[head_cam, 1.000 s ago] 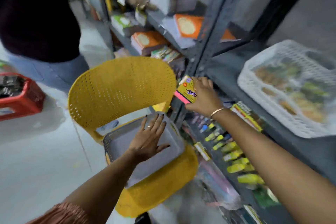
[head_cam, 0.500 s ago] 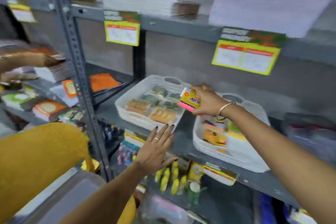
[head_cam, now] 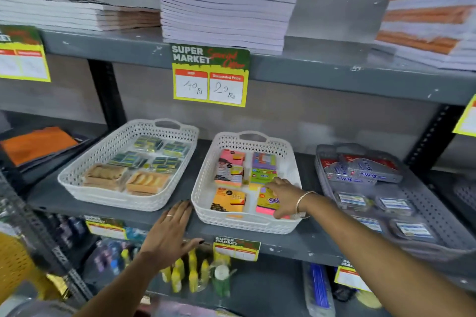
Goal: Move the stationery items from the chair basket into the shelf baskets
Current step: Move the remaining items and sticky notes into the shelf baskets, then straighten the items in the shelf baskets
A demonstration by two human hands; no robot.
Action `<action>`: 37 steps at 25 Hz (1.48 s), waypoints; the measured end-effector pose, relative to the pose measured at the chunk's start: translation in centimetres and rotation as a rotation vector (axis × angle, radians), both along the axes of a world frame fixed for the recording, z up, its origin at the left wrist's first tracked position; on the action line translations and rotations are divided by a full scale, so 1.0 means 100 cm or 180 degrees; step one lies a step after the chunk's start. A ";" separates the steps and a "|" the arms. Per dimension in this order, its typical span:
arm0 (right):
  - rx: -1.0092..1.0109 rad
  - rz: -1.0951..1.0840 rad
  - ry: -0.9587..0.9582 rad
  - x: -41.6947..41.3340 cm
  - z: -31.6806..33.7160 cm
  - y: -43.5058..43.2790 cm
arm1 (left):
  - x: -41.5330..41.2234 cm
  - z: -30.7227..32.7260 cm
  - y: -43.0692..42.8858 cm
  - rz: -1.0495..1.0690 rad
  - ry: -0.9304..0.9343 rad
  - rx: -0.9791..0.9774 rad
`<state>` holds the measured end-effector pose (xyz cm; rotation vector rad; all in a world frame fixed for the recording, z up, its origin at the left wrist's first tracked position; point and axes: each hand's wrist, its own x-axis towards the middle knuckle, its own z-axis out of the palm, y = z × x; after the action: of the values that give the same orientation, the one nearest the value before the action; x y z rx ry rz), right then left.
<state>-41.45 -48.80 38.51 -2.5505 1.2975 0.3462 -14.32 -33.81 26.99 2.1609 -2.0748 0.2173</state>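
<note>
My right hand (head_cam: 284, 197) reaches into the middle white shelf basket (head_cam: 206, 188) and grips a yellow and pink sticky-note pack (head_cam: 268, 203) at the basket's front right corner. Other coloured sticky-note packs (head_cam: 229, 170) lie in the same basket. My left hand (head_cam: 170, 231) rests flat, fingers spread, on the front edge of the grey shelf (head_cam: 159, 216), just left of that basket and holding nothing. The yellow chair (head_cam: 15, 262) shows only at the bottom left edge; its basket is out of view.
A second white basket (head_cam: 77, 180) with small packs stands to the left. A grey tray (head_cam: 438, 213) with boxed items stands to the right. Stacks of notebooks (head_cam: 226, 0) fill the shelf above. Price cards (head_cam: 210, 76) hang from shelf edges. Yellow bottles (head_cam: 185, 273) stand on the shelf below.
The view swung from the chair up to the shelf. My right hand carried the sticky-note pack from above the chair into the middle basket. My left hand left the chair basket and came onto the shelf edge.
</note>
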 end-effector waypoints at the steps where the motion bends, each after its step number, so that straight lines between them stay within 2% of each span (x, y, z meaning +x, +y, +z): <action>1: 0.0006 -0.0011 0.0032 0.002 -0.004 0.000 | 0.002 0.000 -0.001 -0.0026 -0.0016 0.0061; 9: 0.0012 -0.0065 0.0167 0.017 -0.028 -0.004 | 0.006 -0.004 -0.002 -0.0061 0.0195 0.0207; 14: 0.0064 -0.0206 0.0309 0.019 -0.028 -0.006 | 0.005 -0.004 -0.001 -0.0087 0.0289 -0.0016; 19: 0.0037 -0.0298 0.0320 0.021 -0.026 -0.007 | 0.005 0.005 0.001 -0.0186 0.0268 0.0057; 21: 0.0055 -0.0315 0.0298 0.021 -0.027 -0.007 | 0.004 0.005 0.004 -0.0293 0.0621 -0.0118; 24: 0.0071 -0.0327 0.0241 0.020 -0.028 -0.008 | -0.001 0.018 0.005 -0.0478 0.1662 -0.0941; 27: 0.0059 -0.0334 0.0231 0.018 -0.028 -0.008 | -0.020 0.062 -0.020 -0.0888 0.1837 -0.1504; 28: 0.0037 -0.0333 0.0258 0.017 -0.027 -0.009 | -0.029 0.081 -0.036 -0.1027 0.1783 -0.1408; 30: 0.0011 -0.0319 0.0311 0.018 -0.027 -0.010 | -0.043 0.107 -0.072 -0.1165 0.1583 -0.0642; 32: -0.0018 -0.0293 0.0308 0.018 -0.027 -0.010 | -0.051 0.111 -0.102 -0.1141 0.1004 0.0459; 34: -0.0020 -0.0287 0.0266 0.017 -0.027 -0.011 | -0.055 0.102 -0.116 -0.1136 0.0315 0.1198; 37: 0.0003 -0.0221 0.0222 0.017 -0.027 -0.010 | -0.055 0.088 -0.120 -0.1205 -0.0189 0.1495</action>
<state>-39.77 -49.84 35.80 -2.5059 1.4064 0.4250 -19.81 -45.79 35.76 1.9253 -2.7345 -0.2780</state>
